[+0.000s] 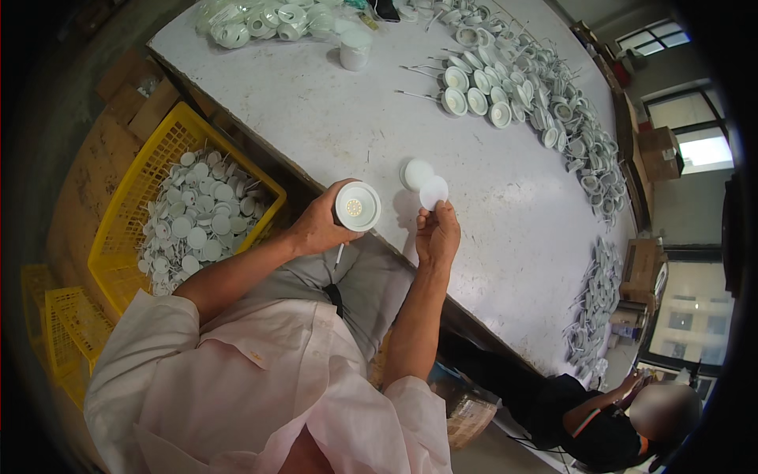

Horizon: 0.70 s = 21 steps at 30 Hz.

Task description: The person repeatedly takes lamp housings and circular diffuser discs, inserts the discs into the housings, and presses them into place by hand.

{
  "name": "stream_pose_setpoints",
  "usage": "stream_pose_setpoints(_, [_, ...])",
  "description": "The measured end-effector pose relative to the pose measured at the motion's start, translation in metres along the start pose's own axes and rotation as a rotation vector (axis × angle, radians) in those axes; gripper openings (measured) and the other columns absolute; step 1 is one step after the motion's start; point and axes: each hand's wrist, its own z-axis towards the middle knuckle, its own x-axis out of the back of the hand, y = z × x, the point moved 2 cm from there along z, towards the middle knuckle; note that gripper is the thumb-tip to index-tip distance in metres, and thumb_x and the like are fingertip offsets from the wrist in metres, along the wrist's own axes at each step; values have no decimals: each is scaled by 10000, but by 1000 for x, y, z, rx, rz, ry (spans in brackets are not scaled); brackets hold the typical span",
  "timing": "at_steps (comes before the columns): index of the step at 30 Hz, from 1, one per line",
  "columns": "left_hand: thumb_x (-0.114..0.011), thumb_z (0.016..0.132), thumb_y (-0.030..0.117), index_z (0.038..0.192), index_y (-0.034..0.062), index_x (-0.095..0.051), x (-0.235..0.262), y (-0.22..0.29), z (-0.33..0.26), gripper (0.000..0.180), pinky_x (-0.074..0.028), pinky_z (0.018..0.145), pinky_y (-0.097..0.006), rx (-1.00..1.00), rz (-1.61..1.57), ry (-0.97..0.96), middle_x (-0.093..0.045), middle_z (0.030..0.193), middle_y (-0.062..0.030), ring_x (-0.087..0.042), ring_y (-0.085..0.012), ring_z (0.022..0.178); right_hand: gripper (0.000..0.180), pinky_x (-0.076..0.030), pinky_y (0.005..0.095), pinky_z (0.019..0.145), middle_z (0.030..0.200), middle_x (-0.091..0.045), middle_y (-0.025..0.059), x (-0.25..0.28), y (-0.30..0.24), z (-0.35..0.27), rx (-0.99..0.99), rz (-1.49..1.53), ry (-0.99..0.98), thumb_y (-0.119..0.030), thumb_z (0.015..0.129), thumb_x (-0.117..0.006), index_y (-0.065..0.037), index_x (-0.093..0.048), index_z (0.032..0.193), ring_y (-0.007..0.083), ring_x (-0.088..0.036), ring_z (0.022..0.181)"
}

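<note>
Left hand (320,227) grips round white lamp housing (357,206); right hand (438,235) pinches white disc (433,192) above grey table (316,118)

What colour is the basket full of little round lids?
The basket is yellow, seen best in the head view, left of the table.

Both hands raised, fingers (439,212) pinched.

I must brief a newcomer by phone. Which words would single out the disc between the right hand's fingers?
Start at the big white table, near its front edge. Above the right hand, the fingertips pinch a thin white disc. A matching disc lies flat on the table beside it; only this one is lifted.
</note>
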Motion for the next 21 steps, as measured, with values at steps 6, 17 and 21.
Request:
stream_pose_setpoints(6, [-739,717,-15,1312,45,-400,-5,1,5,687,-524,651,-262,58,-64,-39,-590,1076,-52,-596,-103,840,154,-470,208,530,710,-587,47,7,13,-12,18,-18,3,-141,922,-577,8,-598,954,105,-554,596])
stream_pose_setpoints(17, [-722,714,-7,1307,14,-391,-10,-2,6,679,-524,639,-261,-18,-6,-21,-601,1045,-75,-613,-115,779,163,-445,221,540,692,-584,51,2,14,-31,-33,-85,102,-151,924,-577,11,-593,920,106,-534,587])
stream_pose_setpoints(21, [-724,711,-11,1307,8,-390,-12,-6,8,683,-528,659,-265,81,-149,-80,-596,1059,-83,-613,-124,810,146,-456,228,573,732,-603,69,5,15,-35,-34,-83,64,-108,923,-553,30,-588,954,120,-558,618])
